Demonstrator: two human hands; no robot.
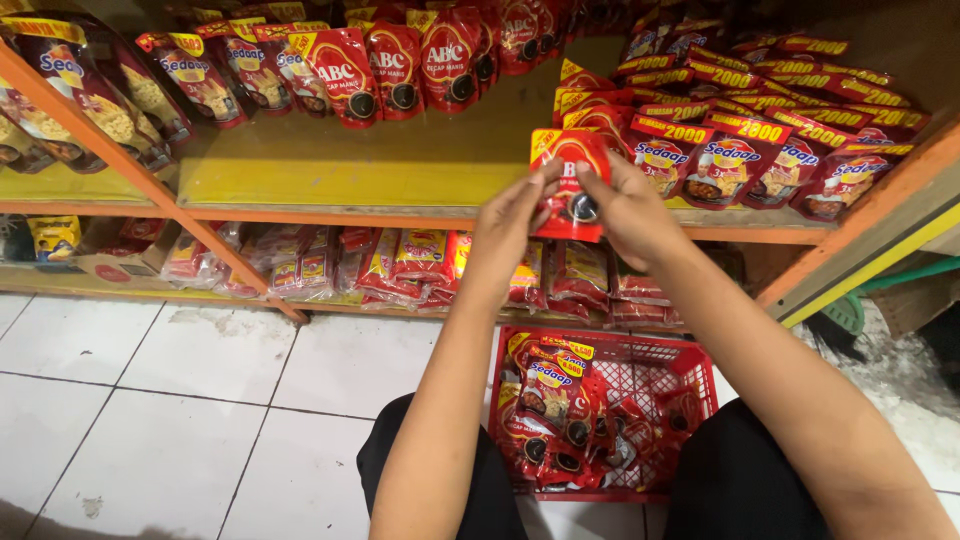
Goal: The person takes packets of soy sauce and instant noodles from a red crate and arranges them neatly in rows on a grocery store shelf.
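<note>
Upright red spouted sauce pouch (566, 160), shelf-high.

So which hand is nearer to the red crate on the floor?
Left, narrowly. The left hand is above the red crate's left side; the right hand sits slightly higher. Both grip a red spouted pouch.

The yellow shelf board (330, 165) with its orange front edge carries everything — red spouted sauce pouches (400, 65) lined along its back, noodle packets (770, 150) piled at its right end. Under the board, on white floor tiles (200, 400), sits a red crate (690, 365).
</note>
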